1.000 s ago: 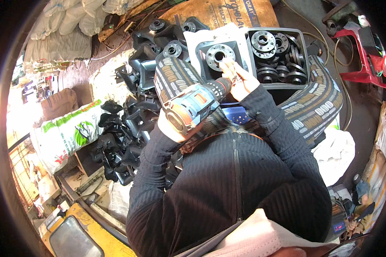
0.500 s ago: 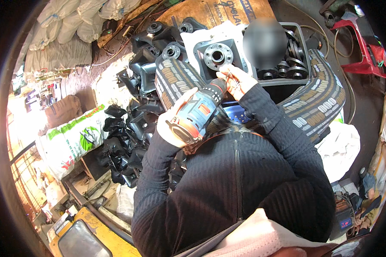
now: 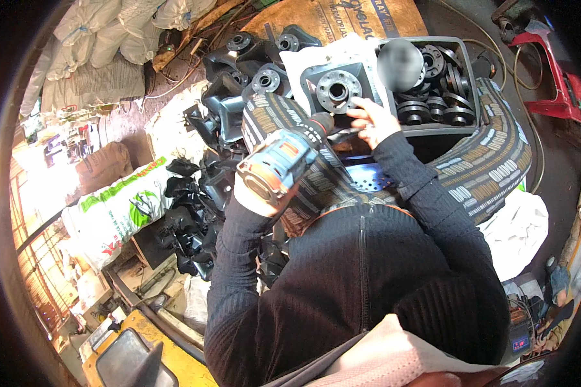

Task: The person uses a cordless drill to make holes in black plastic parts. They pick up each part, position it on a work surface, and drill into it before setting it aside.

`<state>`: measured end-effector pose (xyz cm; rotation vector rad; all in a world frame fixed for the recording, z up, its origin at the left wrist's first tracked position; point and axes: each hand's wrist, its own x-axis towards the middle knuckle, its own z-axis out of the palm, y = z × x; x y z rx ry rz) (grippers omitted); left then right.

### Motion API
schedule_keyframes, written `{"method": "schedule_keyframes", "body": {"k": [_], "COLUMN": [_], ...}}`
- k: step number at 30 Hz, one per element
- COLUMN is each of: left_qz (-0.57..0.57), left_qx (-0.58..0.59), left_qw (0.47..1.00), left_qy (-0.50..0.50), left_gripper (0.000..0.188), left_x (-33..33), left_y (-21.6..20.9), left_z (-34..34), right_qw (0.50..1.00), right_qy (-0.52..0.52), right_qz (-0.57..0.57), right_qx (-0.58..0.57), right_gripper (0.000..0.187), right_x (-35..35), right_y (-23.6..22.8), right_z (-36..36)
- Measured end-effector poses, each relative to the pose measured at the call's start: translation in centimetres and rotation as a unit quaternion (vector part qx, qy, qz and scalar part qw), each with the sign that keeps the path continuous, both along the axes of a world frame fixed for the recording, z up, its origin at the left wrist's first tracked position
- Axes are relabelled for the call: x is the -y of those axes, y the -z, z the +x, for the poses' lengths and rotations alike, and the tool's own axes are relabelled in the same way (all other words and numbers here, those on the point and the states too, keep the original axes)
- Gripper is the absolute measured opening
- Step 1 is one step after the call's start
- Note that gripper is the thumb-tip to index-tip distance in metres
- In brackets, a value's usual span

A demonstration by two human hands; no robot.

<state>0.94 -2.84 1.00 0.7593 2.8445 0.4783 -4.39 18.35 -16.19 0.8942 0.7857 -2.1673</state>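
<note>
My left hand point(image 3: 255, 197) grips a blue and grey cordless drill point(image 3: 284, 158), whose nose points up toward a black square metal part with a round silver flange point(image 3: 334, 87). My right hand point(image 3: 371, 119) rests at the near right corner of that part, fingers pinched at the drill's tip; what they hold is too small to tell. The part lies on white paper over my patterned lap.
A black crate point(image 3: 432, 129) of round metal flanges point(image 3: 442, 109) sits to the right of the part. A heap of similar black parts point(image 3: 219, 109) spreads at left. White and green sacks point(image 3: 119, 206), a red stand point(image 3: 561, 97) and cardboard point(image 3: 342, 19) surround the spot.
The drill and my left hand have shifted slightly down and left. My right hand has stayed at the part's near corner by the drill tip.
</note>
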Motion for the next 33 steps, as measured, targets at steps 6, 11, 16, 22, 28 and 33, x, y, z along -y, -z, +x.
{"method": "schedule_keyframes", "body": {"k": [6, 11, 16, 22, 28, 33], "left_qz": [0.011, 0.022, 0.021, 0.001, 0.192, 0.237], "left_qx": [0.045, 0.087, 0.11, 0.049, 0.221, 0.24], "left_qw": [0.993, 0.988, 0.983, 0.998, 0.933, 0.907], "left_qy": [-0.109, -0.123, -0.149, -0.038, -0.208, -0.254], "left_gripper": [0.037, 0.041, 0.044, 0.048, 0.056, 0.049], "left_x": [2.9, 3.2, 3.7, 3.6, 2.6, 1.1], "left_y": [2.1, 3.5, 4.4, 3.8, 3.2, 2.8], "left_z": [-2.6, -4.1, -4.7, -7.6, -7.5, -7.5], "right_qw": [0.91, 0.876, 0.869, 0.872, 0.877, 0.89], "right_qy": [-0.044, -0.12, -0.105, -0.046, -0.025, -0.013], "right_qz": [0.355, 0.391, 0.353, 0.357, 0.363, 0.348], "right_qx": [-0.209, -0.257, -0.331, -0.332, -0.313, -0.294], "right_gripper": [0.038, 0.044, 0.031, 0.031, 0.031, 0.033], "right_x": [-0.7, 0.7, 1.0, 1.1, 2.1, 2.7], "right_y": [6.4, 6.3, 5.0, 3.0, 3.4, 4.2], "right_z": [-2.5, -3.9, -3.8, -3.8, -3.1, -2.9]}}
